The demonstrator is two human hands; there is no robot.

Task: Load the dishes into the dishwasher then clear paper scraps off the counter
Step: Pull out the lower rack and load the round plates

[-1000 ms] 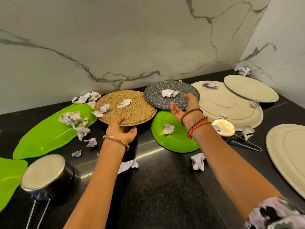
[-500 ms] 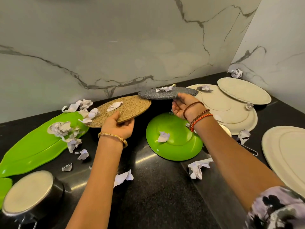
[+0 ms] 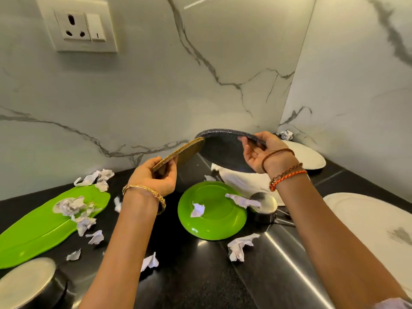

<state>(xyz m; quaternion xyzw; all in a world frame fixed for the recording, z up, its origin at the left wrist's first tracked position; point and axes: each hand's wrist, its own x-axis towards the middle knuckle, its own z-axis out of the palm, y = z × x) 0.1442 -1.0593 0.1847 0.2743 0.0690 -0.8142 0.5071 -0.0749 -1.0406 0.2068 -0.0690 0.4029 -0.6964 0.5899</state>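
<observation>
Left hand fingers grip gold plate; right hand fingers grip grey plate; green plate, paper scraps below.

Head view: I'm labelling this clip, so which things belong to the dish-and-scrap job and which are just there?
Job:
- gold plate in left hand
- grey plate in right hand
- green plate
- leaf platter
- white plates
- steel cups
- paper scraps

Just there:
- wall socket
- marble wall
- counter

White marble-veined walls meet at a corner; socket plate upper left.
</observation>
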